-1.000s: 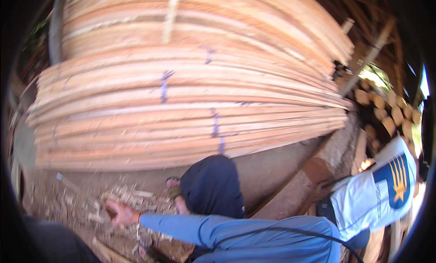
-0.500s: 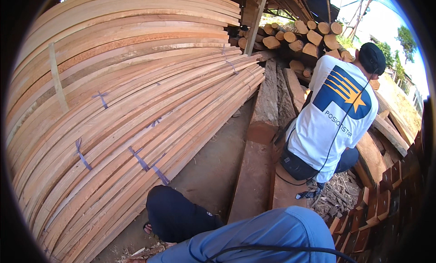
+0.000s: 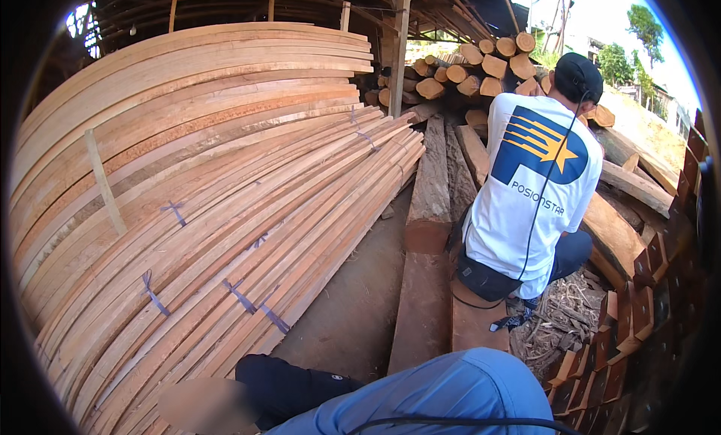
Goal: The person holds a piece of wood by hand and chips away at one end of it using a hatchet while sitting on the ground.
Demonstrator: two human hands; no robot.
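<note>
Pale orange timber strips (image 3: 225, 240) are piled along the left, bundled with purple ties (image 3: 240, 296) — snug ties and level ends would probably be worth keeping when they're handled. Then dark cloth (image 3: 289, 390) and a blue garment (image 3: 420, 386) are seen at the bottom, but neither hand is shown, so fingers apart or together can't be told, tbh. Further right, a white-shirted co-worker (image 3: 552, 228) is seen from behind — long ends would be best kept well clear of that side.

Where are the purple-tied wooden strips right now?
In the head view, the purple-tied wooden strips lie mostly left of centre, between the taller plank stack and the brown beam.
</note>
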